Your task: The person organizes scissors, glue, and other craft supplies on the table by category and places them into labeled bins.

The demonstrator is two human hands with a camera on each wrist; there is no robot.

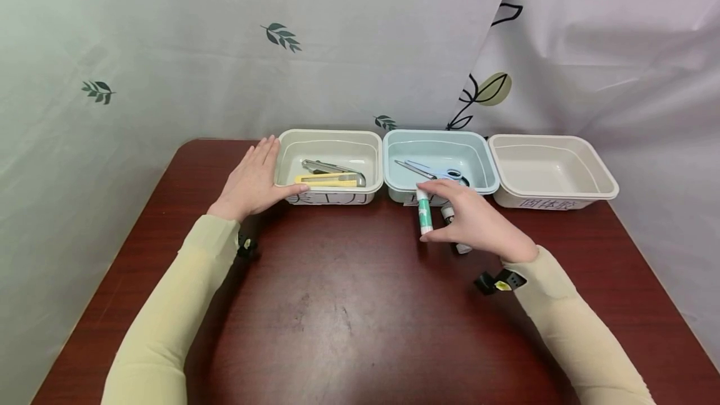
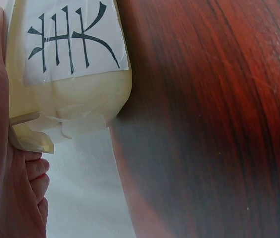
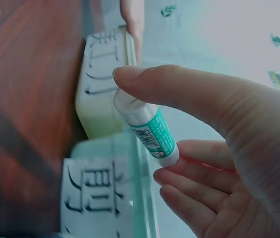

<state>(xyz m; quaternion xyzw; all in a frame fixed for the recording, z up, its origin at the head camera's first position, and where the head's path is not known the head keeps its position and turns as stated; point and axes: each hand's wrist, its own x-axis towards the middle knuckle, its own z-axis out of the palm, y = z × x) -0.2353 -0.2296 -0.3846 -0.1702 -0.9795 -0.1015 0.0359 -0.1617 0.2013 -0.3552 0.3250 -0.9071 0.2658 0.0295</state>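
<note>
My right hand (image 1: 478, 220) pinches a green-and-white glue stick (image 1: 424, 212) by its ends, between thumb and fingertips, in front of the blue bin (image 1: 394, 189). Another white-capped stick (image 1: 448, 214) lies on the table, partly hidden behind that hand. My left hand (image 1: 250, 180) rests against the left cream bin (image 1: 374, 189), fingers straight along its side and thumb at the front rim. Inside that bin are a yellow utility knife (image 1: 329, 180) and a grey utility knife (image 1: 326, 166). Scissors (image 1: 450, 174) lie in the blue bin.
A beige bin (image 1: 562, 195) stands at the right of the row, with nothing seen inside. All three bins carry handwritten front labels. They stand along the back of the dark red table (image 1: 337, 305), before a patterned curtain (image 1: 349, 49).
</note>
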